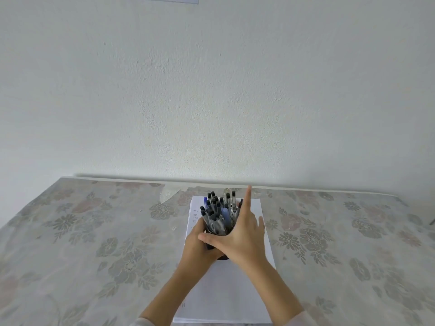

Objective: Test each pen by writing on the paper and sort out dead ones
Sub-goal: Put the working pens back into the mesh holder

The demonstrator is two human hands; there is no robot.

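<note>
A dark pen cup (222, 257) stands on a white sheet of paper (226, 292) in the middle of the table. Several pens (217, 214) with black, blue and clear bodies stick up out of it. My left hand (200, 243) wraps around the cup from the left side. My right hand (244, 234) lies against the cup's right side, fingers spread and the index finger pointing up past the pens. Most of the cup is hidden by both hands. Faint red writing (195, 215) shows on the paper's upper left.
The table carries a pale floral tablecloth (94, 243) and backs onto a white wall (211, 102). A crumpled patch of cloth (168, 192) lies at the far edge behind the paper.
</note>
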